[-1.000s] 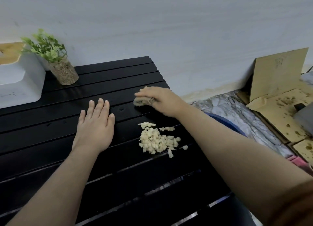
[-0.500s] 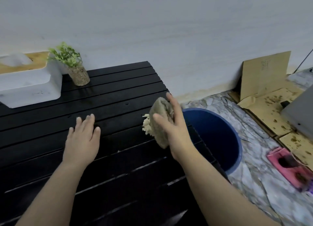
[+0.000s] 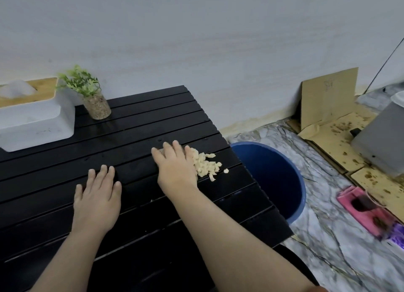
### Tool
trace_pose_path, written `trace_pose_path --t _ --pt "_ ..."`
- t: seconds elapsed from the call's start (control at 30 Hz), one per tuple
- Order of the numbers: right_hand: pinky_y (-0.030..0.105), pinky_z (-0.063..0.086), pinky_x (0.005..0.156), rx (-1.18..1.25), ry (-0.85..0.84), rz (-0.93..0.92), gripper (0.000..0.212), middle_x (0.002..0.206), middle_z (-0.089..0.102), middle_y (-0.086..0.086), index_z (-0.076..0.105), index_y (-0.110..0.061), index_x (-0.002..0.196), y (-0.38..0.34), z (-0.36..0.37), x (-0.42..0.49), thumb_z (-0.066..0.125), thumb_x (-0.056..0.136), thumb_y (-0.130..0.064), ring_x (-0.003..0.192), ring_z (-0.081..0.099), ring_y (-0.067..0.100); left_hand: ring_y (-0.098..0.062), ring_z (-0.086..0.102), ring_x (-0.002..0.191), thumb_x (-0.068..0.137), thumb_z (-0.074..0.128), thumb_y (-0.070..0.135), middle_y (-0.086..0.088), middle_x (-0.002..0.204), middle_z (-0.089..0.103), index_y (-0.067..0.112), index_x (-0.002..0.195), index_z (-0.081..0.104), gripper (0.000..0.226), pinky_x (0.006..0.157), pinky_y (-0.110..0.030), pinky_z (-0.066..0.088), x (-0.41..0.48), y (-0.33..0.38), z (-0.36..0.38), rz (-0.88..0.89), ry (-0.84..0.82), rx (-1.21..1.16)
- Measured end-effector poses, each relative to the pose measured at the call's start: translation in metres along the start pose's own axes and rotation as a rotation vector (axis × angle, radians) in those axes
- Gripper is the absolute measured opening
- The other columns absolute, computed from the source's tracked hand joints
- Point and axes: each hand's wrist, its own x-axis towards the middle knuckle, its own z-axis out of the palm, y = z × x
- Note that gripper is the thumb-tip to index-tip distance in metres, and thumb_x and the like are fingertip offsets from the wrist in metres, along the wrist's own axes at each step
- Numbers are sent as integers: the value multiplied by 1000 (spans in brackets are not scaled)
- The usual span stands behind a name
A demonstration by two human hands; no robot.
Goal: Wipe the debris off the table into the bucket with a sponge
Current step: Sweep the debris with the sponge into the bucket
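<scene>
A pile of pale yellow crumbs (image 3: 206, 164) lies on the black slatted table (image 3: 135, 125), close to its right edge. My right hand (image 3: 175, 167) presses down just left of the pile, covering the sponge, of which only a sliver shows under my fingers. The crumbs touch the right side of that hand. My left hand (image 3: 98, 195) rests flat on the table with fingers spread, holding nothing. A blue bucket (image 3: 299, 182) stands on the floor right below the table's right edge.
A white tissue box (image 3: 37, 121) and a small potted plant (image 3: 96, 103) stand at the table's back left. Cardboard sheets (image 3: 328, 108), a grey box (image 3: 380, 143) and a pink object (image 3: 367, 208) lie on the marble floor to the right.
My right hand, which held the sponge raised and upright, has come down flat on the table. The crumbs now sit nearer the table's right edge. My left hand stays flat.
</scene>
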Motion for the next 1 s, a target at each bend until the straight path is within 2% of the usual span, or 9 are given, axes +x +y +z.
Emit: trace_pose_path --t 0.2,0.33,0.47,0.57,0.67,0.77,0.83,0.9,1.0 --pt "53 3 115 -70 42 136 58 153 18 12 21 -23 144 59 -8 2 39 91 -9 141 6 33 -14 -3 145 96 20 32 3 157 9 19 145 15 51 118 -36 0 8 70 19 169 -38 -67" --pt "54 4 114 -82 92 167 58 149 29 11 27 -23 141 101 -17 -1 41 89 -4 138 17 32 -15 -7 145 96 17 34 3 158 4 19 146 10 52 118 -37 -2 2 97 41 214 -65 -19" --pt "51 2 113 53 132 209 62 144 35 11 32 -19 140 121 -43 -1 43 84 6 133 28 29 -16 -7 145 96 16 35 2 158 3 18 146 9 53 118 -38 -2 2 97 45 227 -55 30" --pt "53 6 112 31 125 96 64 147 32 12 31 -19 140 96 -48 -23 46 82 2 135 25 31 -16 -5 145 96 18 34 2 158 6 18 146 11 52 119 -39 0 3 98 46 232 -53 28" --pt "61 10 110 21 84 -22 54 145 37 13 38 -21 136 59 -23 -68 50 84 -11 136 26 36 -17 -3 145 96 20 33 1 158 8 18 145 13 52 119 -40 1 4 98 45 231 -52 25" --pt "63 8 108 71 96 13 42 148 36 8 40 -30 134 62 -15 -80 44 92 -29 138 23 35 -15 -5 145 96 19 34 3 158 6 19 146 12 52 119 -38 -1 3 98 44 222 -61 25" --pt "58 4 111 81 27 59 48 153 25 8 32 -32 139 85 -22 -71 42 93 -21 141 13 33 -14 -6 145 96 18 34 3 158 5 19 146 11 52 118 -37 -2 2 99 42 220 -68 16" --pt "52 15 111 89 41 123 56 151 27 11 35 -29 138 115 -28 -62 44 88 -6 138 18 33 -13 -8 145 96 17 34 4 158 3 19 146 10 52 119 -36 -4 1 100 41 215 -72 11" --pt "41 39 93 211 163 268 48 131 47 13 48 -19 127 158 -39 -56 44 84 3 119 42 36 -13 -9 144 96 15 34 4 158 1 19 146 7 52 119 -36 -4 1 100 42 205 -71 28"
